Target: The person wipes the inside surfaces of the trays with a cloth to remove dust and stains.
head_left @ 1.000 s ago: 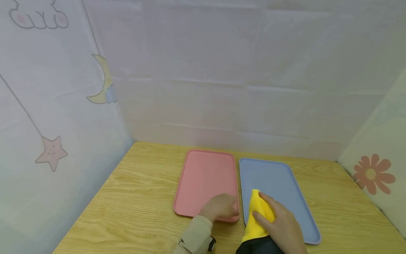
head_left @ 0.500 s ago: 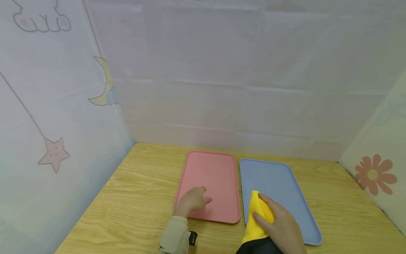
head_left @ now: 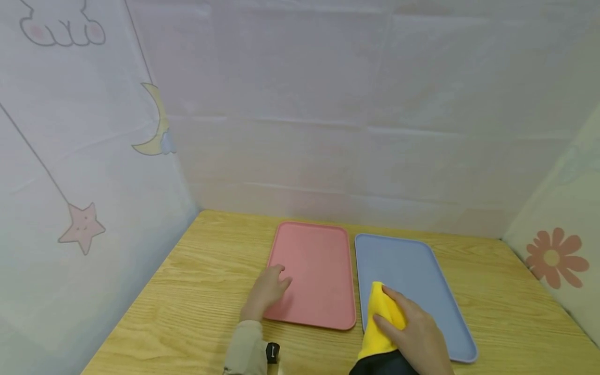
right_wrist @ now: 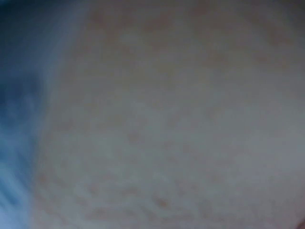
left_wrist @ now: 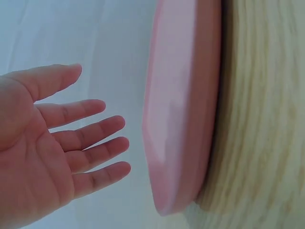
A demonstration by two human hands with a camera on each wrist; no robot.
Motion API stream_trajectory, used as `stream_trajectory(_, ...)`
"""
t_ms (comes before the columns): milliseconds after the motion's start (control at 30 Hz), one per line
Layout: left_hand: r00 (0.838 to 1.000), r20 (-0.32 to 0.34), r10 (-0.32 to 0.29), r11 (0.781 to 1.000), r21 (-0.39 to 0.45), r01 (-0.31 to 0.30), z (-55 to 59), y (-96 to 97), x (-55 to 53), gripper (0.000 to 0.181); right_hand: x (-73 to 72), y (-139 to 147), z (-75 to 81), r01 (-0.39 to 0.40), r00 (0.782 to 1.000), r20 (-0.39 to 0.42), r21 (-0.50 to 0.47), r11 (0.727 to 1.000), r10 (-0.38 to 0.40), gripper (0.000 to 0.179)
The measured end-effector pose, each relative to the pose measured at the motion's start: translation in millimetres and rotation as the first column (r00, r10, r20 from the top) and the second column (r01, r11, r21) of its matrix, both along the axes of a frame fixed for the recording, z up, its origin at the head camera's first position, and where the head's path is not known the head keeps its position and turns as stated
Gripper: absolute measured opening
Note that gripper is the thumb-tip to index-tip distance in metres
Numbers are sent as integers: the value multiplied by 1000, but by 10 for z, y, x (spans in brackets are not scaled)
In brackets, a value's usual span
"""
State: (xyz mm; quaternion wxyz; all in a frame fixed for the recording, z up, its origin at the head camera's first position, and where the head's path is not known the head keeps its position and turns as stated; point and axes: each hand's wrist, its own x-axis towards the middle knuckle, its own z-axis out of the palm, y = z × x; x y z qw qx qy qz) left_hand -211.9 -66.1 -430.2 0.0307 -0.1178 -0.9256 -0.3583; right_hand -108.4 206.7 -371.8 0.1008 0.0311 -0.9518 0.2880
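Observation:
My left hand (head_left: 267,289) is over the left edge of the pink tray (head_left: 319,260), holding nothing. In the left wrist view the fingers of the left hand (left_wrist: 62,143) are extended and spread, apart from the tray's raised rim (left_wrist: 198,109). Over the near part of the blue tray (head_left: 398,260), my right hand (head_left: 419,333) holds a soft yellow piece of fabric (head_left: 377,328) between thumb and fingers. A black part (head_left: 384,363) adjoins the fabric's lower end; its kind is unclear. The right wrist view is blurred and mostly filled by a close pale surface.
Both trays lie side by side on a wooden table (head_left: 187,291), with a narrow gap between them. White printed fabric (head_left: 300,114) hangs behind the table and along both sides.
My left hand has moved left, from the right near corner of the pink tray across to its left edge, and its fingers have spread. The right hand and yellow fabric stay in place.

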Motion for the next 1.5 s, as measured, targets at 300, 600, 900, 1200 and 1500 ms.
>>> stream_trajectory(300,993,5,121,992,26,-121,-82,-94,-14,42,-7,-7,-21,-2,1000,-14,9,1000,2,56)
stream_trajectory(600,989,40,145,987,62,-147,-164,-122,-17,51,-18,-17,-26,-2,1000,20,8,1000,2,58)
stream_trajectory(900,981,25,193,981,7,-193,-218,-197,-38,35,-15,-28,-24,-5,1000,10,8,1000,5,57)
stream_trajectory(1200,954,97,284,959,-24,-283,-226,-241,-7,11,-9,-37,-24,-4,1000,3,9,1000,4,56)
stream_trajectory(1500,954,111,280,960,-9,-281,-243,-258,-13,12,-5,-34,-8,-3,1000,15,12,1000,3,56)
